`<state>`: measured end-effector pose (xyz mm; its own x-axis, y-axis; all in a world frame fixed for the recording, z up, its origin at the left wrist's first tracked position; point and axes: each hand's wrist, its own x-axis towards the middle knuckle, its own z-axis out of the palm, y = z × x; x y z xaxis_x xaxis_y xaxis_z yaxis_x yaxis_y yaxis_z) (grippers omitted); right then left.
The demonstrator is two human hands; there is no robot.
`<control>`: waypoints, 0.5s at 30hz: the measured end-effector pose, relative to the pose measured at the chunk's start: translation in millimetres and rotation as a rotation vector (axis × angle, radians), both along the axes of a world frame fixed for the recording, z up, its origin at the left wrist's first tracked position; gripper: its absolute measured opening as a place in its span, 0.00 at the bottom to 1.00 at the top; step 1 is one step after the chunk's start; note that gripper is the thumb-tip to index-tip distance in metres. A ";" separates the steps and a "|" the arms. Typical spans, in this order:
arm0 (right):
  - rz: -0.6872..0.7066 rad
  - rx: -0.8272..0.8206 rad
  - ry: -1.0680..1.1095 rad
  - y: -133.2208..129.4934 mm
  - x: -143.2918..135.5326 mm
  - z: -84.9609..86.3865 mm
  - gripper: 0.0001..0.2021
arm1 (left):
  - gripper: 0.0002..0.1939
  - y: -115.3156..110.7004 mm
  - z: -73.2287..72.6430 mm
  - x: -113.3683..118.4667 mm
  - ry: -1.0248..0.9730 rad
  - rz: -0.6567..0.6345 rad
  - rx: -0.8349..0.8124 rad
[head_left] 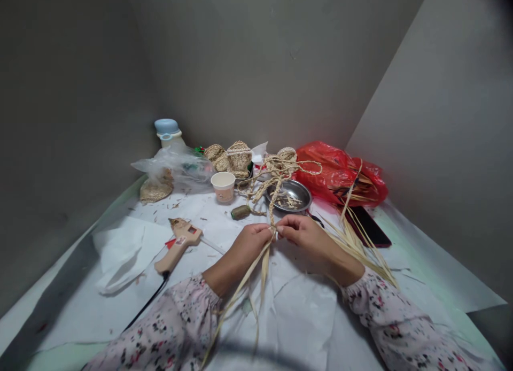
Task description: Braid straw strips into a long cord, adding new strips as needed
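Observation:
My left hand [253,245] and my right hand [301,235] meet at the middle of the table, fingertips pinched on the lower end of a straw braid [273,204]. From there the braid runs away from me, over the edge of a metal bowl [294,195], into a loose tangle of braided cord. Unbraided pale strands [264,272] hang from between my fingers toward me, some crossing my left sleeve. The fingertips partly hide the point where strands and braid join.
A glue gun [180,245] with its cable lies left, near crumpled white paper [122,253]. Behind are a paper cup [223,187], a thread spool [241,212], coiled braids [239,158] and a bottle [167,131]. A red bag [332,170], loose straw and a phone [369,227] lie right.

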<state>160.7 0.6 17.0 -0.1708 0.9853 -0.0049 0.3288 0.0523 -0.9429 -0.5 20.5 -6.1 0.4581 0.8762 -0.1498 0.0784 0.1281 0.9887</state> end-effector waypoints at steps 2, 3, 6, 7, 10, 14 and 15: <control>-0.002 -0.030 0.023 -1.7 -0.2 3.6 0.06 | 0.07 -0.4 2.0 -0.5 -0.039 -0.028 -0.050; -0.014 -0.037 0.027 -2.1 -0.2 4.4 0.06 | 0.07 -0.9 3.7 -0.6 -0.041 -0.036 -0.064; -0.045 -0.051 0.030 -1.5 0.4 3.7 0.05 | 0.08 -3.3 9.0 -0.4 -0.039 -0.038 -0.093; -0.048 -0.057 0.029 -0.9 0.9 2.9 0.05 | 0.08 -3.9 10.0 -0.2 -0.045 -0.040 -0.103; -0.045 -0.070 0.025 1.2 2.5 0.1 0.05 | 0.09 -4.6 8.7 0.1 -0.061 -0.055 -0.113; -0.061 -0.060 0.025 2.8 2.7 -4.6 0.05 | 0.08 -4.2 0.8 0.8 -0.046 -0.044 -0.082; -0.071 -0.048 0.019 2.9 2.1 -6.0 0.05 | 0.08 -4.2 -1.1 1.2 -0.028 -0.026 -0.061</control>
<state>162.7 3.5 11.0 -0.1008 0.9936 -0.0501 0.3118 -0.0163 -0.9500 0.7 16.3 -7.2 0.4856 0.8534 -0.1895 0.0547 0.1867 0.9809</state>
